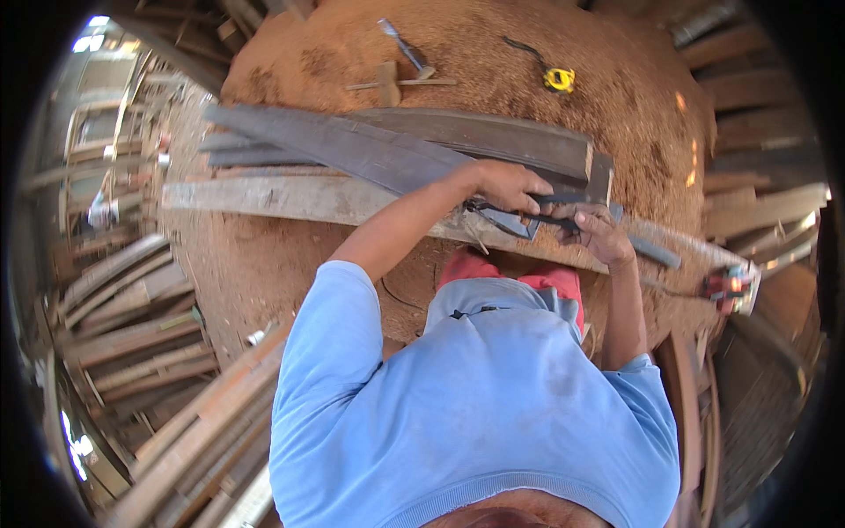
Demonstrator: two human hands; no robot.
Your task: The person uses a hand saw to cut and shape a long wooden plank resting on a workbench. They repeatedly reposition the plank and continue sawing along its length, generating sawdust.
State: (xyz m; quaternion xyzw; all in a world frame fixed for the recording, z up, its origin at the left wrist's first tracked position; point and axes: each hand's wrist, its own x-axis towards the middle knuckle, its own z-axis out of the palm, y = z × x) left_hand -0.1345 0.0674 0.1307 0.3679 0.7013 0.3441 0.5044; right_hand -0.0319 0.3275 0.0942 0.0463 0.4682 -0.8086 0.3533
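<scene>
Left hand and right hand clasp a slender black tool.
It sits over the long, pale-grey wooden plank; firm, even holds should steady it.

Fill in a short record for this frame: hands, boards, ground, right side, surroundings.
Left hand: gripping a dark slim object, kind unclear
Right hand: gripping the same object
Boards: dark boards and a pale board, lying beneath and beside the hands
Ground beyond boards: yellow tape measure; wooden block crossed by a stick
Right side: red item, too blurred to identify
Surroundings: piled timber
</scene>
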